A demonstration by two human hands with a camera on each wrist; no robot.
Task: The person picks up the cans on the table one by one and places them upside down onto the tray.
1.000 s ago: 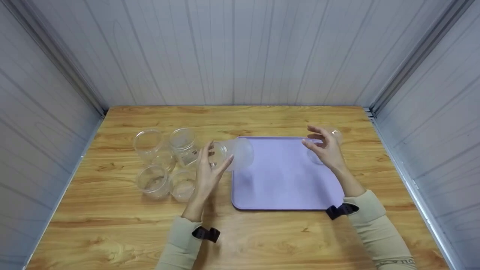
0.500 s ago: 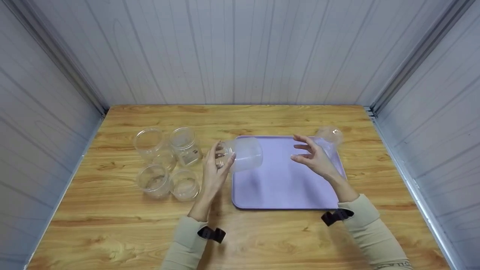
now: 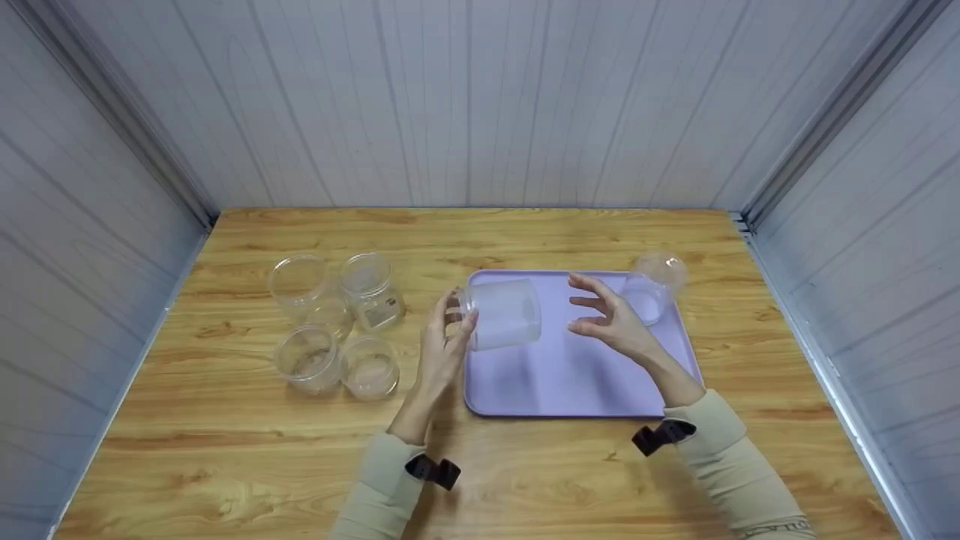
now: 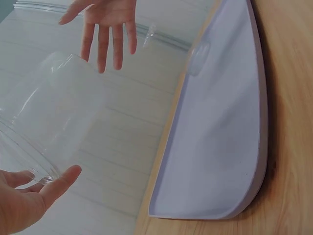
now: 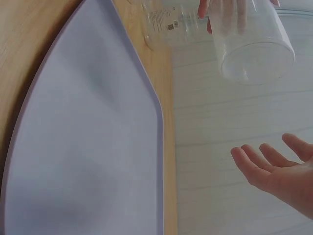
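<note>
My left hand [image 3: 442,345] grips a clear plastic jar [image 3: 506,313] by its mouth end. The jar lies sideways in the air over the left part of the purple tray [image 3: 570,390], its base turned toward the right hand. In the left wrist view, thumb and fingers of that hand [image 4: 29,198] curl at the jar's rim. My right hand [image 3: 611,319] hovers over the tray with fingers spread and bent, holding nothing, a short gap from the jar's base. Behind that hand a clear jar [image 3: 660,274] stands at the tray's back right corner.
Several clear plastic jars stand on the wooden table left of the tray, among them one with a printed label [image 3: 381,309] and a wide-mouthed one [image 3: 307,360]. Pale panel walls [image 3: 480,105] enclose the table at the back and both sides.
My left hand has carried the jar rightward over the tray and turned it, so its side shows more. My right hand has moved left, away from the jar at the back right corner.
</note>
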